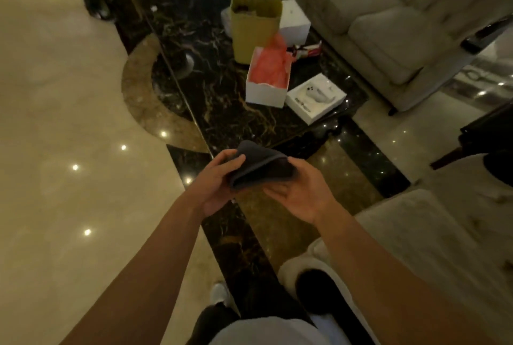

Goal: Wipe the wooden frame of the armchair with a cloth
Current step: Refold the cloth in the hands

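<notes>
My one head view looks steeply down, close over both hands (261, 186), marble floor (69, 122) beyond the fingertips.

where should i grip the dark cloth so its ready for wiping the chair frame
Grip the folded dark cloth by its two short ends, as the left hand and right hand do now, coming from either side. It arches between them, so its broad folded face probably stays free as a pad.

Dark grey cloth (259, 167) (folded) held between both hands

Bare forearms, pale grey shirt (266, 330), dark trousers (213, 319), white shoe (220, 293)
</notes>
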`<move>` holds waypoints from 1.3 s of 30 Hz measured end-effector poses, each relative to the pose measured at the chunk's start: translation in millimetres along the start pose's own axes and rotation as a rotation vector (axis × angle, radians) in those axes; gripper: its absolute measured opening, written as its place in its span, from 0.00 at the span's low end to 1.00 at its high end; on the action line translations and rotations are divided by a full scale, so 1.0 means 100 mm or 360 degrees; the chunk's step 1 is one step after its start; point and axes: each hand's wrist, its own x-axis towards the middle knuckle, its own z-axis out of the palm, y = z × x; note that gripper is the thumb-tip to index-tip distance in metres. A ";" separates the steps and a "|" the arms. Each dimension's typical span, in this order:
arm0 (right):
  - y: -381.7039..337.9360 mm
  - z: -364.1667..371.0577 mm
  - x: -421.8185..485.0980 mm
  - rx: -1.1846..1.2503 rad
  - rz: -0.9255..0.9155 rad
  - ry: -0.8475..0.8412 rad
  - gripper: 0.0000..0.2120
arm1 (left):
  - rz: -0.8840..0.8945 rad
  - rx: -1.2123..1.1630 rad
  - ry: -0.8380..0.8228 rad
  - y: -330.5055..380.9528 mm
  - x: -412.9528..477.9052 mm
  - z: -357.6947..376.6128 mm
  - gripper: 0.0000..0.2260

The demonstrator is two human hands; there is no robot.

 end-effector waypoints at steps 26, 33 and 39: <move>-2.75 -2.20 0.08 0.0620 -0.0773 0.0916 0.21 | -0.0754 0.0929 -0.0984 0.26 4.00 3.46 0.24; -3.54 -2.94 0.30 0.0803 -0.0854 0.1102 0.24 | -0.0940 0.0973 -0.0979 0.02 5.02 4.44 0.26; -4.27 -3.68 0.34 0.1026 -0.0905 0.1279 0.24 | -0.1149 0.1684 -0.1198 -0.26 5.73 5.66 0.18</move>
